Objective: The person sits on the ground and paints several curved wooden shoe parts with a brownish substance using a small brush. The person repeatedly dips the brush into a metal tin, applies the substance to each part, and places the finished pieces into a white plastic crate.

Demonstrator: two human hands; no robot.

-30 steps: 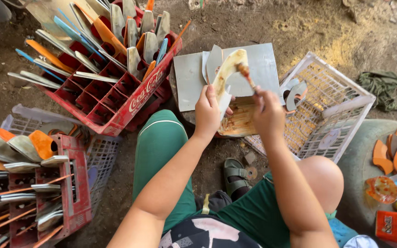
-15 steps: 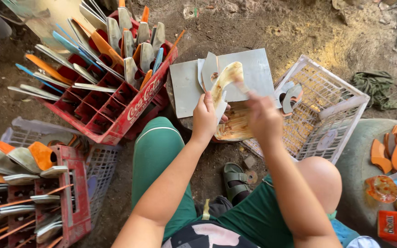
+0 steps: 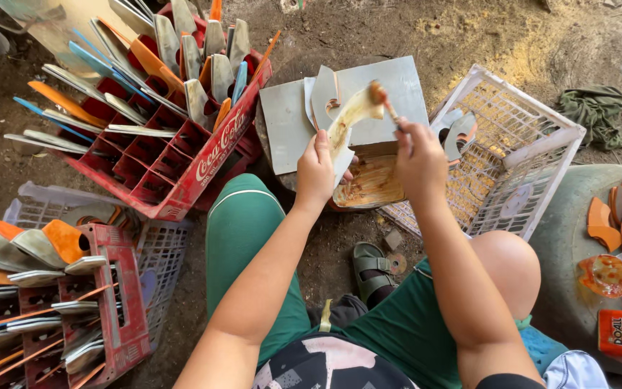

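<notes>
My left hand point(image 3: 316, 171) holds a pale shoe sole point(image 3: 347, 119) upright, its face smeared with yellowish glue. My right hand point(image 3: 419, 155) grips a small brush point(image 3: 381, 99) whose tip rests on the sole's top end. Below the sole stands an open container of brownish glue point(image 3: 372, 181). Behind it a grey board point(image 3: 390, 90) carries a few more grey sole pieces point(image 3: 320, 94).
A red bottle crate point(image 3: 174, 155) at the left holds several soles stood on edge. A second red crate point(image 3: 113, 310) with soles is at lower left. A white plastic basket point(image 3: 520, 144) sits to the right. Orange pieces point(image 3: 606, 220) lie on a grey drum at far right.
The brush has moved from the middle of the sole up to its top end. The view has shifted slightly.
</notes>
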